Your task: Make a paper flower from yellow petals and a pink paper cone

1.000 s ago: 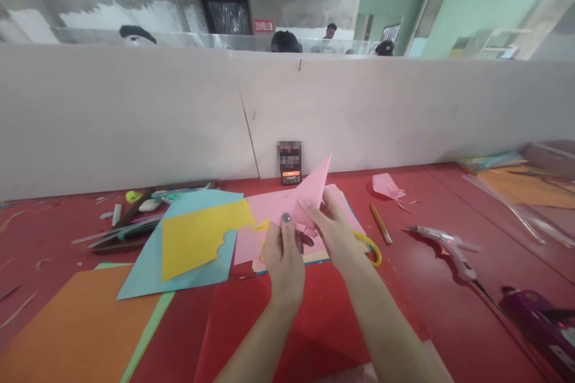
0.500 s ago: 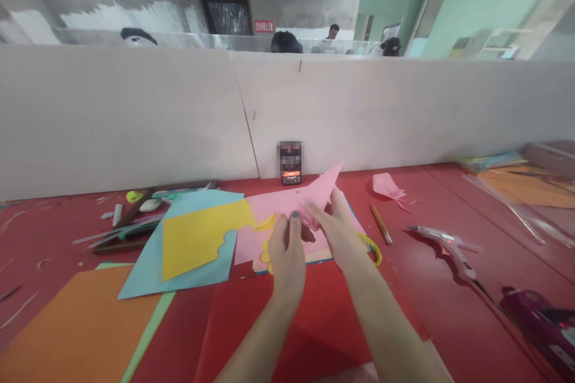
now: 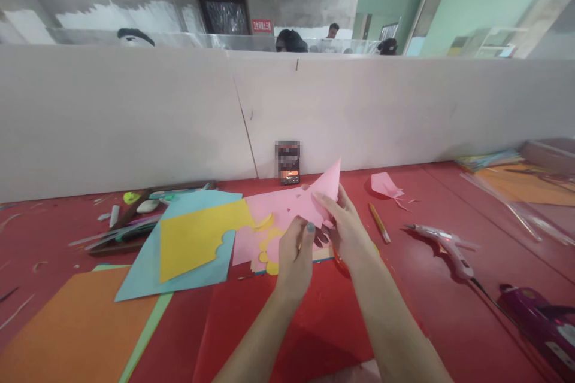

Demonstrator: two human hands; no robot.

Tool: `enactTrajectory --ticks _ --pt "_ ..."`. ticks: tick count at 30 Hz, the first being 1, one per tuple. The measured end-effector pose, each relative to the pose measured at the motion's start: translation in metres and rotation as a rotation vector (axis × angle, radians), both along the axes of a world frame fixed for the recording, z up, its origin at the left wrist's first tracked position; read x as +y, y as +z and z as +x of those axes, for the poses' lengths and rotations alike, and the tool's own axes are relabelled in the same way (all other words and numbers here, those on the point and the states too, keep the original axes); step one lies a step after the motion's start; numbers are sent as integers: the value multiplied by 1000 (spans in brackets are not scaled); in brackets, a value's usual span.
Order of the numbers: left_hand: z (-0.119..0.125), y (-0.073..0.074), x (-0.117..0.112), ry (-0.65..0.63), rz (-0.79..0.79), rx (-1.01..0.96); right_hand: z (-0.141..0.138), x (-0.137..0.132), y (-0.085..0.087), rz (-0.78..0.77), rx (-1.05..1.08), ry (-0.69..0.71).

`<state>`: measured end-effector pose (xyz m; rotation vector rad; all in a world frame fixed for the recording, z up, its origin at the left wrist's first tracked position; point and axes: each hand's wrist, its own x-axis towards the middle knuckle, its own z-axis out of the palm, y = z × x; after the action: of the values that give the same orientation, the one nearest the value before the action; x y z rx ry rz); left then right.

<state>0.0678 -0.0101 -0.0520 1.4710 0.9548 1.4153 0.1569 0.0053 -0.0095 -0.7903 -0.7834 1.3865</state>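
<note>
A folded piece of pink paper (image 3: 329, 182) is held up over the work area, its pointed corner upward. My right hand (image 3: 345, 227) grips it from the right, thumb in front and the other fingers partly behind it. My left hand (image 3: 295, 260) is closed at the paper's lower edge, thumb and fingers pinched together; its fingertips are partly hidden. Under the hands lie pink sheets (image 3: 242, 248) and a scalloped yellow cut-out (image 3: 271, 266). A curved yellow strip (image 3: 263, 223) rests left of my left hand.
Yellow paper (image 3: 193, 242) with a scalloped edge lies on a light blue sheet (image 3: 139, 278). Orange paper (image 3: 67, 323) is at the left. On the right are a pencil-like stick (image 3: 380, 223), a pink scrap (image 3: 385, 184) and a corded glue gun (image 3: 444, 244). A phone (image 3: 290, 170) leans against the white partition (image 3: 368, 114).
The pink paper has turned more upright in my right hand. My left hand has shifted slightly right along its lower edge, uncovering more of the yellow cut-out.
</note>
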Motion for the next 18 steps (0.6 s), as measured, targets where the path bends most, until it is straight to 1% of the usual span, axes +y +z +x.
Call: enactTrajectory --ticks 4,9,13,18 --pt "0 1 2 -16 -5 -34 0 -1 0 10 -12 11" --pt "-1 2 1 -16 -58 -71 -1 -1 0 53 -60 -63" --pt "0 4 0 12 -102 -120 -3 -2 3 89 -81 -127" --pt "2 8 -1 82 -152 -124 -6 -4 6 96 -76 -106"
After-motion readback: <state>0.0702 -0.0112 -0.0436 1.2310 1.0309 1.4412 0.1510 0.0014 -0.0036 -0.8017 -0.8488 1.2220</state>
